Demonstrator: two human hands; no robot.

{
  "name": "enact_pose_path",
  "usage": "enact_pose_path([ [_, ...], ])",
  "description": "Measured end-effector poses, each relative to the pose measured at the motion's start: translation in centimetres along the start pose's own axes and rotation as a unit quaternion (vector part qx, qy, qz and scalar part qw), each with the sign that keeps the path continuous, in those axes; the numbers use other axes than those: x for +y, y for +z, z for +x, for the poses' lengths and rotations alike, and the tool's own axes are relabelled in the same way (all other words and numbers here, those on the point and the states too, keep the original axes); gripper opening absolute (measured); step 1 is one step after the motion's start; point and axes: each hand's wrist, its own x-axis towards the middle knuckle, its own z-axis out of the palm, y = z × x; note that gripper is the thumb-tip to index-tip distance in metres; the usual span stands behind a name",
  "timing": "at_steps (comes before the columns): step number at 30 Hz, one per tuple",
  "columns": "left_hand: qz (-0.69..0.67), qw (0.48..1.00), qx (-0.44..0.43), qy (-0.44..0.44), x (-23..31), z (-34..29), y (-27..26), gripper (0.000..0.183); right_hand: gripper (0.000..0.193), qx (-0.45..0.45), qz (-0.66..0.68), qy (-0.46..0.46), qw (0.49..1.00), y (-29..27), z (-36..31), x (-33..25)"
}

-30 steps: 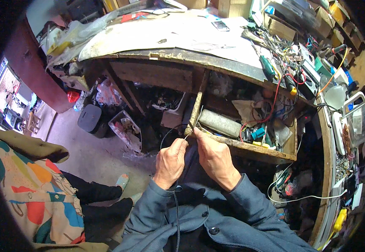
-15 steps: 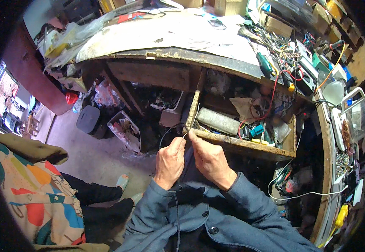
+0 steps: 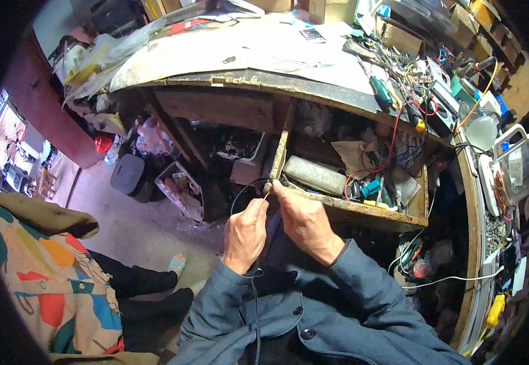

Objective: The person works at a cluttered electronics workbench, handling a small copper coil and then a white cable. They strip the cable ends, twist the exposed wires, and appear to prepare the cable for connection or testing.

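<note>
Over the slate-blue buttoned coat (image 3: 228, 316), the bare left hand (image 3: 245, 238) pinched a thin, pale wire (image 3: 267, 196), mostly hidden, near the corner of a rough-edged wooden drawer (image 3: 368, 211); the bare right hand (image 3: 306, 222) curled alongside, its grip impossible to tell! Farther in lay a grey, speckled, rounded block (image 3: 316, 176).

no letters, numbers or signs which can be read, small dark flat rectangle (image 3: 313, 36) on the white bench top (image 3: 203, 64) with fine pale marks, these too small to tell, clear container (image 3: 523, 161) at right with a pale patch, its surface too unclear for reading
</note>
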Motion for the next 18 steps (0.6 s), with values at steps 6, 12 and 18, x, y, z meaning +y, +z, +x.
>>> enact_pose_path([
  [6, 0.006, 1.0, -0.001, 0.005, 0.0, -0.1, -0.3, 0.017, 0.065, -0.06, -0.053, -0.001, 0.997, -0.2, -1.4, 0.3],
  [12, 0.03, 0.999, -0.012, -0.015, -0.1, -0.5, -0.5, 0.017, 0.056, -0.035, 0.034, 0.018, 0.999, 0.0, -2.0, -1.0],
  [18, 0.052, 0.998, 0.029, 0.03, -0.3, -0.2, 0.0, 0.015, 0.058, -0.045, 0.067, 0.033, 0.996, -0.1, -2.2, -1.2],
])
